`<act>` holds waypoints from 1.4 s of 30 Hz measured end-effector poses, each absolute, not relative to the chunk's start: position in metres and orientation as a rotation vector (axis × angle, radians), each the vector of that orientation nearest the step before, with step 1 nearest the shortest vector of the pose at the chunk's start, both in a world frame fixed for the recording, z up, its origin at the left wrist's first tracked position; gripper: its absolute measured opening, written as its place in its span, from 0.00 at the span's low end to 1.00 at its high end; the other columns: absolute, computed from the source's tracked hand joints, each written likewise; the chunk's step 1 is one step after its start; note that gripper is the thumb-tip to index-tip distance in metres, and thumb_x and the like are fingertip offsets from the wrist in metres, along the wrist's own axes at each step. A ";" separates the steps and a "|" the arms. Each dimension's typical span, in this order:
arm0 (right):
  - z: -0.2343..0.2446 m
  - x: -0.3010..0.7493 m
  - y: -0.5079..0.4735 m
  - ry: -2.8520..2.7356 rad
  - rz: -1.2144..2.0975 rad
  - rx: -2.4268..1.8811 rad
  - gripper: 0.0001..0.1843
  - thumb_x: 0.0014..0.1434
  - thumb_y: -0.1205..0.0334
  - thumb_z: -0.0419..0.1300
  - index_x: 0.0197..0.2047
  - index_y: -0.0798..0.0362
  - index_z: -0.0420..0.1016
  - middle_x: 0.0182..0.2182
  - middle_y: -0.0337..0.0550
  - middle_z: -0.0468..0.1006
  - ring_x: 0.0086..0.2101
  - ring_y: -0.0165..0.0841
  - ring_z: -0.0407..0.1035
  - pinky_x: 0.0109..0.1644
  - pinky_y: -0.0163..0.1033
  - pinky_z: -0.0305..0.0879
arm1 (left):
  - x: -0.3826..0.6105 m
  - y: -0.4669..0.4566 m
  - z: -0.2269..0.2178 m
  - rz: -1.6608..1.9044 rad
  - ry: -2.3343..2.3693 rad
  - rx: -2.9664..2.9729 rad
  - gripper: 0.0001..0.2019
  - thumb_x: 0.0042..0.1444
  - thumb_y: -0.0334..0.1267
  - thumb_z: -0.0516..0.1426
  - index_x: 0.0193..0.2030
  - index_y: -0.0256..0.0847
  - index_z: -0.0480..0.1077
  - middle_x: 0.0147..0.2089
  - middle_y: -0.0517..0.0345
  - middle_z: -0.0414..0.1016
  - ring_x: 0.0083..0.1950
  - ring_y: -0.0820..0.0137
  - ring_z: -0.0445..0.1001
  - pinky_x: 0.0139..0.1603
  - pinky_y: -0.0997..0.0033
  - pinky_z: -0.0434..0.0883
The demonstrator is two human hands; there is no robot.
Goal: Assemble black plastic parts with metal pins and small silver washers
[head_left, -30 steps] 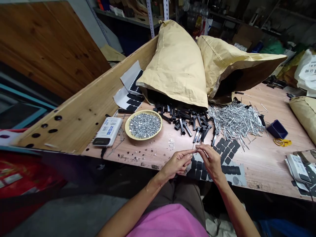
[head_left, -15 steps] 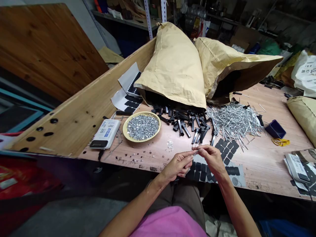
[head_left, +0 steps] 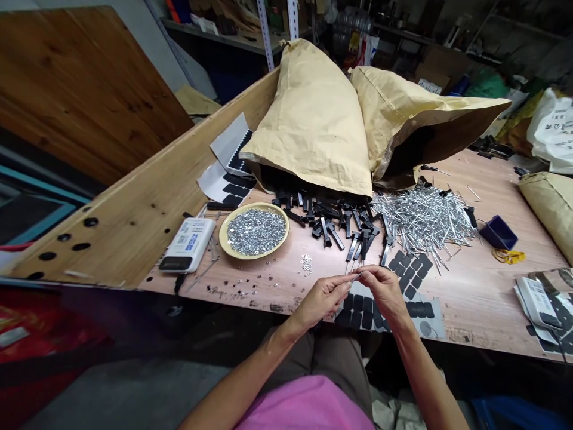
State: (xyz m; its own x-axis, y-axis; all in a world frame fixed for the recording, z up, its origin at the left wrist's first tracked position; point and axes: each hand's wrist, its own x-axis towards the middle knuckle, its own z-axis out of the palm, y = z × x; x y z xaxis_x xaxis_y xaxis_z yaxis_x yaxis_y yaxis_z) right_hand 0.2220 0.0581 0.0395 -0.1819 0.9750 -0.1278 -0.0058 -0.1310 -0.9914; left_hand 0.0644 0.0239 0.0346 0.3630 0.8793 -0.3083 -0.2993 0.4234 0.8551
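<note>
My left hand and my right hand meet fingertip to fingertip just above the table's near edge. Together they pinch a thin metal pin that sticks out between them. Under my right hand lies a sheet of black adhesive pads. A small cluster of loose washers lies just beyond my left hand. Farther back, black plastic parts spill from a paper sack, beside a heap of metal pins. A yellow dish of small silver washers stands to the left.
Two tan paper sacks lie across the back of the wooden table. A white device sits beside the dish. A blue box and a yellow band are at the right. A raised wooden board borders the left side.
Both hands stay pinched together on the pin with only slight finger movement. The view has shifted a little.
</note>
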 end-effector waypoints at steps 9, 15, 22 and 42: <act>0.043 0.234 0.061 -1.462 1.457 -1.183 0.14 0.49 0.48 0.65 0.32 0.49 0.81 0.30 0.42 0.81 0.34 0.36 0.75 0.42 0.42 0.71 | 0.063 0.023 0.028 0.836 0.875 0.840 0.34 0.49 0.55 0.58 0.57 0.32 0.67 0.20 0.72 0.45 0.18 0.83 0.43 0.16 0.81 0.44; 0.040 0.235 0.061 -1.418 1.473 -1.143 0.13 0.47 0.48 0.66 0.32 0.48 0.80 0.29 0.41 0.81 0.32 0.35 0.75 0.40 0.41 0.72 | 0.063 0.024 0.026 0.805 0.848 0.842 0.34 0.49 0.55 0.58 0.57 0.33 0.67 0.19 0.72 0.45 0.18 0.82 0.43 0.16 0.81 0.44; 0.041 0.233 0.056 -1.434 1.364 -1.189 0.11 0.50 0.51 0.66 0.31 0.49 0.79 0.31 0.43 0.81 0.34 0.36 0.75 0.42 0.41 0.72 | 0.067 0.024 0.031 0.888 1.003 1.015 0.23 0.52 0.48 0.57 0.51 0.36 0.73 0.18 0.68 0.54 0.19 0.80 0.46 0.18 0.78 0.47; 0.040 0.223 0.049 -1.398 1.326 -1.082 0.16 0.59 0.47 0.56 0.41 0.47 0.77 0.43 0.44 0.76 0.39 0.34 0.74 0.50 0.44 0.67 | 0.079 0.026 0.034 1.121 1.129 1.351 0.14 0.58 0.39 0.51 0.43 0.38 0.76 0.45 0.51 0.79 0.48 0.65 0.76 0.51 0.68 0.72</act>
